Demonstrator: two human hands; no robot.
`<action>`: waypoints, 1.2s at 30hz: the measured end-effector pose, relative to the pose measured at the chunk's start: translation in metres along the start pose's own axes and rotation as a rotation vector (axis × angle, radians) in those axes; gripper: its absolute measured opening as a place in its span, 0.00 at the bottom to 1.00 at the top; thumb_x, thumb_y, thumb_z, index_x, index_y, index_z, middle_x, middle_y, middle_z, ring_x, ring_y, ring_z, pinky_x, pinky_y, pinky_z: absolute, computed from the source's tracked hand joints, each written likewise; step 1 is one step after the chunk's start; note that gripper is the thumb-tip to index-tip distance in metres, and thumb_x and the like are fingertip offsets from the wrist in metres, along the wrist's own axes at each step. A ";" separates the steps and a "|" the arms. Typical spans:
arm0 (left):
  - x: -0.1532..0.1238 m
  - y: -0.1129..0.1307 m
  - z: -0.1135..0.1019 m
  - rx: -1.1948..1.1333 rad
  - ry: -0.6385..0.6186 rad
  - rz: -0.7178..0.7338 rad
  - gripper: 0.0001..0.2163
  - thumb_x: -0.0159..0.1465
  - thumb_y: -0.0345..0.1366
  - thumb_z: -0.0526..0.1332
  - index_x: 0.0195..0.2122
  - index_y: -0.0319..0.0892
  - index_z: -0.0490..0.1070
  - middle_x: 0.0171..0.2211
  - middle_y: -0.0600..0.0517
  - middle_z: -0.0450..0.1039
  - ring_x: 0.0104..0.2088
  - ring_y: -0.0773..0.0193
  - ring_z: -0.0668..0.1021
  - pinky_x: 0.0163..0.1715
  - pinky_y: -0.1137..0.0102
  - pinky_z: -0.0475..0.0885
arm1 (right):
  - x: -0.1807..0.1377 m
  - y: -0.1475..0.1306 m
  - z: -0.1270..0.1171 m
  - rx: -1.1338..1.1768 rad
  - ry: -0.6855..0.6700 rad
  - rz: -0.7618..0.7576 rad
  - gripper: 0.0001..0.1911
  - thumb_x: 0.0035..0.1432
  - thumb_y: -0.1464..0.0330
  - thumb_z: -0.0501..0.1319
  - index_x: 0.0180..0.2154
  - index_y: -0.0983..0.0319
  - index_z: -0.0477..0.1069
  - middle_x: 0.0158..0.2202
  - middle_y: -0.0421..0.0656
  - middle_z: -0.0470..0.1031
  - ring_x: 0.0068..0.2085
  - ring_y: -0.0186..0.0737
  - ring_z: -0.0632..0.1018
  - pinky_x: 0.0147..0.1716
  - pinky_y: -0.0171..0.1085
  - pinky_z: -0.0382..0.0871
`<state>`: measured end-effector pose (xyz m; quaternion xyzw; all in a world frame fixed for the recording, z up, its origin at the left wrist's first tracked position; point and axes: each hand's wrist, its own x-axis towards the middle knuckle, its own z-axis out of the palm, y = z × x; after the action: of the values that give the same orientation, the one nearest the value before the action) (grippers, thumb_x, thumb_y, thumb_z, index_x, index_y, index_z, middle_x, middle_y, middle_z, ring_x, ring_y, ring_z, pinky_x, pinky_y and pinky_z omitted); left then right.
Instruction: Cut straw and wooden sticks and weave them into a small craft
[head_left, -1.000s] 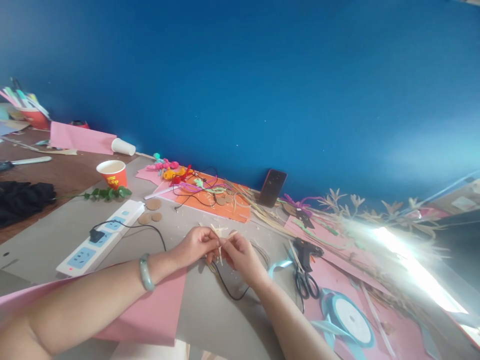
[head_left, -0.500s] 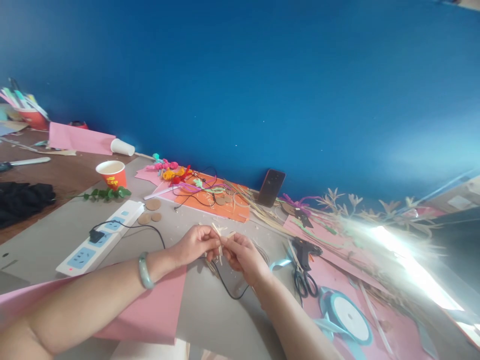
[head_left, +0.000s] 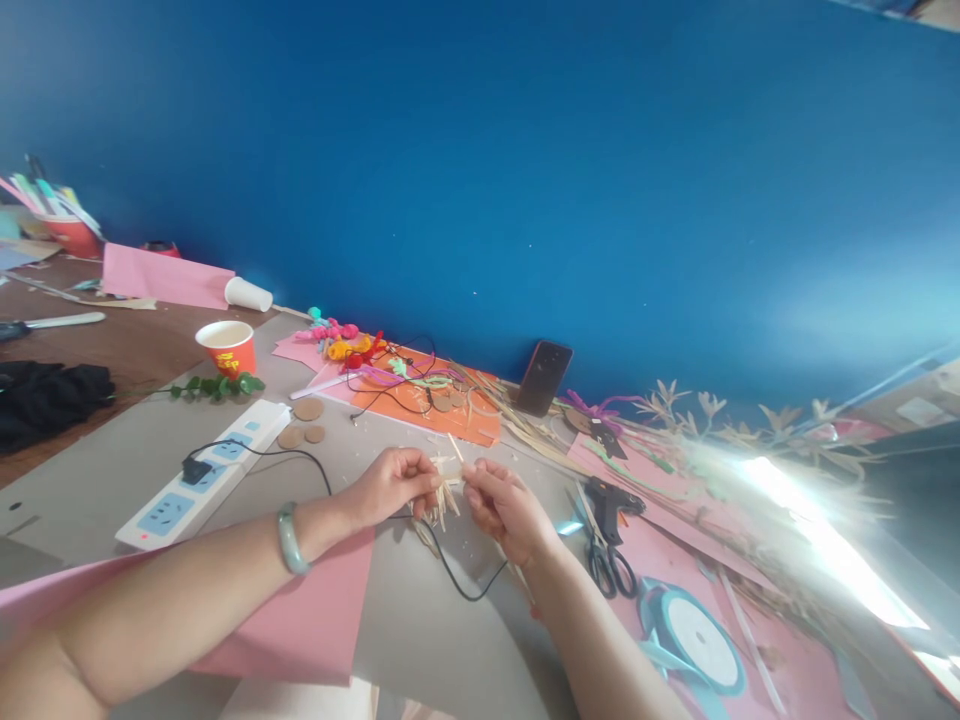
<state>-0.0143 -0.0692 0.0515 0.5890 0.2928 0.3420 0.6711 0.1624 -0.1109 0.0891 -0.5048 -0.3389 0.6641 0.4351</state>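
Between my two hands, over the grey tabletop, is a small bunch of pale straw-like strips (head_left: 445, 497). My left hand (head_left: 396, 487), with a jade-coloured bangle (head_left: 291, 540) on the wrist, pinches the bunch from its left side. My right hand (head_left: 508, 510) has thumb and fingers pressed together at a thin pale strip (head_left: 456, 448) that sticks up by its fingertips. A black cord (head_left: 450, 572) runs on the table below both hands. Where the strips meet, the fingers hide the detail.
A white power strip (head_left: 202, 475) and paper cup (head_left: 226, 348) lie left. A phone (head_left: 544, 377) leans against the blue wall. Right are a glue gun (head_left: 613, 503), scissors (head_left: 609, 565) and a ribbon spool (head_left: 701, 640). Wooden discs (head_left: 307, 408) and orange paper (head_left: 480, 425) lie behind.
My right hand has moved slightly right, away from my left hand, opening a gap between them. More of the strips now shows. My left hand has hardly moved.
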 end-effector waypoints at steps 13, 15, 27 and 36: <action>0.001 -0.004 0.000 -0.079 0.082 -0.009 0.16 0.56 0.46 0.63 0.28 0.36 0.67 0.22 0.50 0.74 0.17 0.71 0.72 0.20 0.74 0.66 | 0.009 0.008 -0.008 -0.088 0.083 -0.159 0.14 0.48 0.61 0.65 0.30 0.62 0.63 0.23 0.36 0.68 0.17 0.23 0.59 0.14 0.27 0.48; 0.002 -0.005 0.000 -0.083 0.071 0.001 0.15 0.56 0.46 0.63 0.29 0.36 0.67 0.23 0.50 0.75 0.18 0.71 0.72 0.20 0.74 0.66 | 0.006 0.012 -0.001 -0.168 0.006 -0.152 0.13 0.49 0.62 0.64 0.32 0.62 0.63 0.24 0.36 0.70 0.17 0.24 0.62 0.15 0.27 0.52; 0.002 -0.013 -0.001 -0.057 -0.013 -0.023 0.16 0.57 0.46 0.63 0.29 0.35 0.67 0.22 0.48 0.74 0.18 0.69 0.73 0.18 0.75 0.65 | -0.002 0.016 0.017 -0.390 0.002 -0.170 0.19 0.53 0.52 0.60 0.26 0.61 0.64 0.18 0.36 0.66 0.15 0.25 0.57 0.13 0.30 0.44; -0.001 -0.007 0.001 -0.046 -0.022 0.001 0.14 0.58 0.44 0.63 0.30 0.35 0.68 0.26 0.48 0.75 0.19 0.71 0.73 0.21 0.75 0.66 | 0.003 0.018 0.009 -0.242 -0.027 -0.055 0.18 0.51 0.54 0.62 0.26 0.60 0.59 0.15 0.33 0.65 0.13 0.24 0.53 0.14 0.29 0.39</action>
<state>-0.0131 -0.0709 0.0448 0.5775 0.2771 0.3424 0.6874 0.1494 -0.1149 0.0745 -0.5349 -0.4361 0.6130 0.3846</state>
